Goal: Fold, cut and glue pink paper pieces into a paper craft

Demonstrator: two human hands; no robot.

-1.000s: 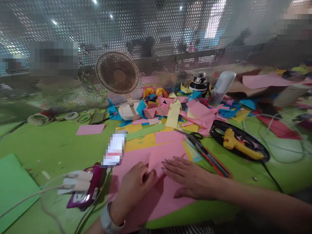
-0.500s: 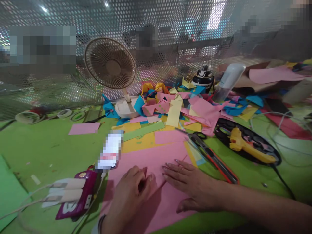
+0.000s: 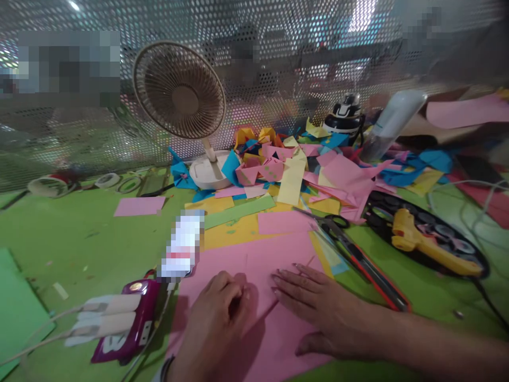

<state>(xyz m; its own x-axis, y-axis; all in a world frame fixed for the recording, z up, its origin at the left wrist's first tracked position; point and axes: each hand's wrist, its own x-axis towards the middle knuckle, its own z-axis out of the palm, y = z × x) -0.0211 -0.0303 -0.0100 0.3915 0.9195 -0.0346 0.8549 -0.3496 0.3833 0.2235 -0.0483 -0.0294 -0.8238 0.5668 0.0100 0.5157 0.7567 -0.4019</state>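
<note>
A large pink paper sheet point(image 3: 254, 265) lies flat on the green table point(image 3: 91, 239) in front of me. My right hand point(image 3: 318, 307) rests flat on it, fingers stretched out and pointing left. My left hand point(image 3: 217, 315) sits on the same sheet just to the left, its fingers curled and pressed down on the paper near a crease line. The fingertips of the two hands are a short gap apart.
A purple power strip point(image 3: 131, 318) with white plugs lies left of the sheet. Scissors point(image 3: 338, 233) and a red-edged ruler point(image 3: 377, 276) lie to the right, beyond them a yellow glue gun point(image 3: 429, 246) on a black tray. A desk fan point(image 3: 183, 95) and a heap of coloured paper scraps point(image 3: 294, 170) stand behind.
The folded-over flap of the pink sheet has been laid flat. My left hand curled and slid slightly down; the view shifted, and my right hand stayed flat.
</note>
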